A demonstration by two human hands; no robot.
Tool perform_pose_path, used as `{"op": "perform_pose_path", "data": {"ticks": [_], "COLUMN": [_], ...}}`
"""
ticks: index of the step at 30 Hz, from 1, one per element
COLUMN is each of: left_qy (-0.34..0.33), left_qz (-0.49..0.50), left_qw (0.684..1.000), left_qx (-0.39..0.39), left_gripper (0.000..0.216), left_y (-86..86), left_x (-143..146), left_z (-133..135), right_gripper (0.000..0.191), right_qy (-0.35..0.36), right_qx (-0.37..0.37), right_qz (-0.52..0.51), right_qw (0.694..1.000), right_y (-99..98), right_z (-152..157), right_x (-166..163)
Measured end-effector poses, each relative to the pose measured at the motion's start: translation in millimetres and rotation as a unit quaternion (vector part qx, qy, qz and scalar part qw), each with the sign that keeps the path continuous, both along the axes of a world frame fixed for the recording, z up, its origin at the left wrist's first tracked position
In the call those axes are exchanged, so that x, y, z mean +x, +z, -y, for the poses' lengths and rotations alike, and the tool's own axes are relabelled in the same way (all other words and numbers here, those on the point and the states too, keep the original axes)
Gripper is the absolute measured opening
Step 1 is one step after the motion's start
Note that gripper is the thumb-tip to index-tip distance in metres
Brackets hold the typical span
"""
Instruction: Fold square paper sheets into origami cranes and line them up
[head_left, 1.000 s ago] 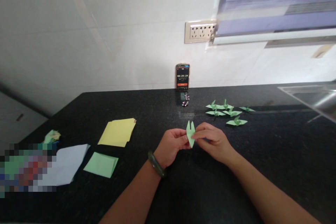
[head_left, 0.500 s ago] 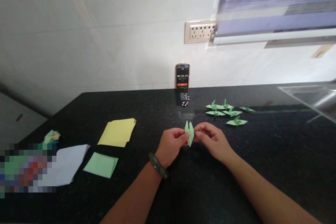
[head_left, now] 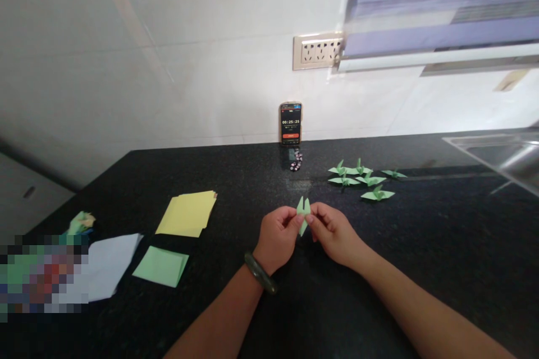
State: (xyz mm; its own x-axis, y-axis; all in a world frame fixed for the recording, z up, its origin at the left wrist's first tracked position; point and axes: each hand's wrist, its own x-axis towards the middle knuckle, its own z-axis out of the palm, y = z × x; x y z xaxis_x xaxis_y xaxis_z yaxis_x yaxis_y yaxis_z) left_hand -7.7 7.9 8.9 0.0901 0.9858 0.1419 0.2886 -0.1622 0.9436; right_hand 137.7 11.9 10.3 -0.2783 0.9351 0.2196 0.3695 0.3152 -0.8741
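Note:
Both hands pinch a small piece of folded light-green paper point(head_left: 303, 208) above the dark countertop. Two narrow points stick up at its top with a slit between them, and one point faces down. My left hand point(head_left: 280, 235), with a dark bangle on the wrist, grips the left edge between thumb and fingers. On the right edge, my right hand point(head_left: 334, 234) has its thumb pressed to the front of the paper. The fingers behind the paper are partly hidden. Farther right, several folded green paper cranes point(head_left: 378, 194) sit in a group.
On the left lie yellow paper sheets point(head_left: 187, 214), green paper point(head_left: 162, 266) and white paper point(head_left: 115, 263). A phone point(head_left: 291, 123) showing a timer leans on the wall, with a beaded strap point(head_left: 296, 161) before it. At the right is a metal sink point(head_left: 505, 151).
My right hand has moved left and its thumb now presses on the green paper's front. The left hand keeps its pinch. The whole view has shifted slightly.

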Motion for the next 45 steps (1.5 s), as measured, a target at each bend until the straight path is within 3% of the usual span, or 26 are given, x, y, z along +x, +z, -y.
{"op": "perform_pose_path", "data": {"ticks": [6,9,13,20,28,36,45], "left_qy": [-0.013,-0.024,-0.031,-0.005,-0.028,-0.062,-0.043], "left_qz": [0.044,0.082,0.084,0.125,0.219,0.311,0.302], "left_qw": [0.998,0.994,0.995,0.990,0.968,0.932,0.939], "left_qx": [-0.041,-0.068,-0.048,-0.070,-0.121,-0.176,-0.159], "left_gripper": [0.024,0.022,0.018,0.017,0.017,0.023,0.019], "left_y": [-2.6,-4.4,-6.4,-2.5,-2.5,-6.4,-5.3], "left_x": [1.7,2.0,0.9,0.9,3.5,3.7,4.1], "left_z": [-1.5,-4.0,-4.4,-3.0,-4.0,-6.4,-6.9], "right_gripper": [0.021,0.021,0.020,0.020,0.025,0.021,0.018], "right_qy": [0.001,-0.018,-0.035,-0.003,-0.034,-0.007,-0.040], "right_qx": [-0.110,-0.088,-0.053,-0.122,-0.124,-0.128,-0.092], "right_qz": [-0.124,-0.100,-0.051,-0.158,-0.163,-0.225,-0.147], "right_qw": [0.986,0.991,0.997,0.980,0.978,0.966,0.984], "right_y": [-8.2,-10.8,-9.4,-9.1,-0.5,2.3,0.1], "right_z": [-3.4,-5.2,-4.5,-5.2,-4.0,-3.4,-3.4], "right_x": [-1.9,0.1,0.4,-2.0,0.3,-0.4,-0.3]}}
